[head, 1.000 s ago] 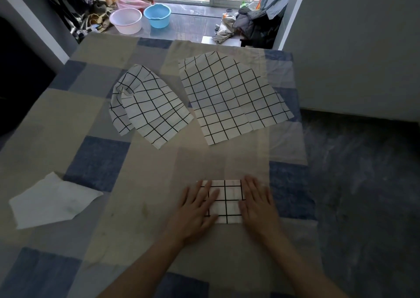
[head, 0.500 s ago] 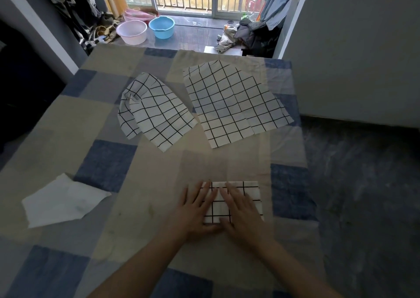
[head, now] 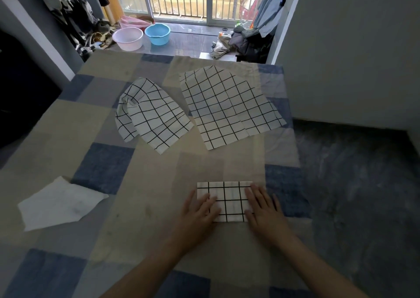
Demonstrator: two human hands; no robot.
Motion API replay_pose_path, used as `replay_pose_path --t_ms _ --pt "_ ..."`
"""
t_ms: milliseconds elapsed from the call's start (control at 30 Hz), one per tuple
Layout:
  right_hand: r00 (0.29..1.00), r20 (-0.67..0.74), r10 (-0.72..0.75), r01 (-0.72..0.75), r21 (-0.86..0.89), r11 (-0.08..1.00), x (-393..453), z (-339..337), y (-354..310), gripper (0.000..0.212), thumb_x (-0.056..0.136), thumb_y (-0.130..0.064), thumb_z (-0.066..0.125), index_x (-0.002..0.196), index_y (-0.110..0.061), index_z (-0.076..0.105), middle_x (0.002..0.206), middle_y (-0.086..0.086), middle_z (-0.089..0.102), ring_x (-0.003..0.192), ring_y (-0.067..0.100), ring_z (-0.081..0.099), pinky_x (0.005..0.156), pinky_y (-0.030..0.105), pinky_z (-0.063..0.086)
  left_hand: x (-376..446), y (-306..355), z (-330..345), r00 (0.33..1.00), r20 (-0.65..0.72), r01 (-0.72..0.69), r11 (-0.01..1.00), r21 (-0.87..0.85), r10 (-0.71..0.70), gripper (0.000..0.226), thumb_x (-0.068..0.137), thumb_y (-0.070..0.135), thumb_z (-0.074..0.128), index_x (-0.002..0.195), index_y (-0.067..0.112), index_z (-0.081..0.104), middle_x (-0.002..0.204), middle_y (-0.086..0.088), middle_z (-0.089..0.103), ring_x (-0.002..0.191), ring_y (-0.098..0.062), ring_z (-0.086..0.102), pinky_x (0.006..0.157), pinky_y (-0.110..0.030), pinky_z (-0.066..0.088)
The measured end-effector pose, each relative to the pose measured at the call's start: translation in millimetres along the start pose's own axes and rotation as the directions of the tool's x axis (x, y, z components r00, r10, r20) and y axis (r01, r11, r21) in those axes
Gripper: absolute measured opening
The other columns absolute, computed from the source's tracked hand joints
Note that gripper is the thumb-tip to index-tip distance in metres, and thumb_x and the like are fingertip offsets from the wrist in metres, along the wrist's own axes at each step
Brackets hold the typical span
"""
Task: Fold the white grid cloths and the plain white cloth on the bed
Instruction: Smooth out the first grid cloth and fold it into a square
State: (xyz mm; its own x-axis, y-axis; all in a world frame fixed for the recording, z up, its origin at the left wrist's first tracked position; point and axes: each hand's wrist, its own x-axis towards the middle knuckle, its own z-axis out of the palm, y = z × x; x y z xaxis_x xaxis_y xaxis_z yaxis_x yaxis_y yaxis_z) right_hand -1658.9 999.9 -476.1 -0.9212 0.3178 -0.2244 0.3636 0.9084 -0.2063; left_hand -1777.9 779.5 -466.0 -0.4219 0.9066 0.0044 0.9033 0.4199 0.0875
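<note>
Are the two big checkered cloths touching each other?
Cannot tell. In the head view the crumpled grid cloth and the spread grid cloth nearly meet at one corner, with bedspread between them elsewhere.

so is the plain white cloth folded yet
Not yet: the plain cloth lies spread in one layer, left of both hands, untouched.

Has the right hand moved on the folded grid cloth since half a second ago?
Yes. The right hand has slid rightward off the middle of the folded grid cloth to its right edge, apart from the left hand.
</note>
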Motion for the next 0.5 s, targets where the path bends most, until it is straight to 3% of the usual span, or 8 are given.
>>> replay_pose_path --t_ms 133,233,300,367,433,500 --pt "0.994 0.109 0.026 -0.031 0.042 0.999 3 -16 -8 0.088 0.076 -0.072 0.008 0.153 -0.029 0.002 0.156 -0.012 -0.017 0.147 0.014 -0.010 0.116 0.047 -0.007 3 -2 -10 0.991 -0.105 0.078 0.997 -0.029 -0.081 0.011 0.079 0.023 0.065 0.090 0.027 0.064 0.099 0.010 0.069 0.098 -0.016 0.065 0.113 -0.058 0.013" --pt "0.995 0.095 -0.023 0.019 0.045 0.999 -2 -28 -17 0.102 0.071 -0.080 0.036 0.152 -0.032 -0.004 0.154 -0.010 -0.018 0.145 0.015 -0.018 0.116 0.048 -0.009 8 -3 -30 0.996 -0.073 0.048 0.991 -0.124 -0.057 0.012 0.081 0.026 0.067 0.088 0.031 0.058 0.084 0.014 0.065 0.089 -0.011 0.064 0.112 -0.051 0.020" --pt "0.994 0.011 -0.108 0.107 0.047 0.993 -8 -30 -19 0.083 0.074 -0.056 0.059 0.147 -0.031 0.029 0.160 0.000 0.001 0.148 0.022 -0.001 0.117 0.048 -0.002 9 -2 -44 0.994 -0.110 0.005 0.984 -0.180 -0.025 0.006 0.086 0.032 0.052 0.086 0.030 0.058 0.076 0.013 0.065 0.083 -0.011 0.064 0.111 -0.047 0.032" --pt "0.980 -0.134 -0.150 0.161 0.078 0.984 -14 -32 -15 0.040 0.072 -0.031 0.067 0.112 -0.029 0.063 0.147 0.006 0.043 0.136 0.028 0.039 0.113 0.052 0.019 8 -4 -58 0.989 -0.146 -0.020 0.968 -0.251 -0.017 0.010 0.085 0.032 0.049 0.084 0.028 0.058 0.068 0.010 0.063 0.073 -0.013 0.063 0.105 -0.038 0.041" --pt "0.963 -0.229 -0.145 0.191 0.194 0.962 -19 -38 -7 0.022 0.067 -0.024 0.072 0.089 -0.029 0.067 0.117 -0.002 0.067 0.103 0.025 0.064 0.100 0.045 0.042 5 -5 -70 0.990 -0.137 -0.056 0.945 -0.324 0.011 0.006 0.085 0.029 0.052 0.084 0.027 0.057 0.065 0.008 0.061 0.067 -0.015 0.060 0.087 -0.026 0.042" --pt "0.950 -0.274 -0.149 0.237 0.326 0.915 -28 -43 1 0.018 0.066 -0.021 0.074 0.082 -0.029 0.070 0.100 -0.006 0.071 0.086 0.018 0.067 0.082 0.025 0.048 0 -5 -79 0.996 -0.088 -0.045 0.915 -0.400 0.011 0.008 0.087 0.031 0.051 0.086 0.026 0.057 0.065 0.006 0.060 0.064 -0.016 0.057 0.063 -0.024 0.036"
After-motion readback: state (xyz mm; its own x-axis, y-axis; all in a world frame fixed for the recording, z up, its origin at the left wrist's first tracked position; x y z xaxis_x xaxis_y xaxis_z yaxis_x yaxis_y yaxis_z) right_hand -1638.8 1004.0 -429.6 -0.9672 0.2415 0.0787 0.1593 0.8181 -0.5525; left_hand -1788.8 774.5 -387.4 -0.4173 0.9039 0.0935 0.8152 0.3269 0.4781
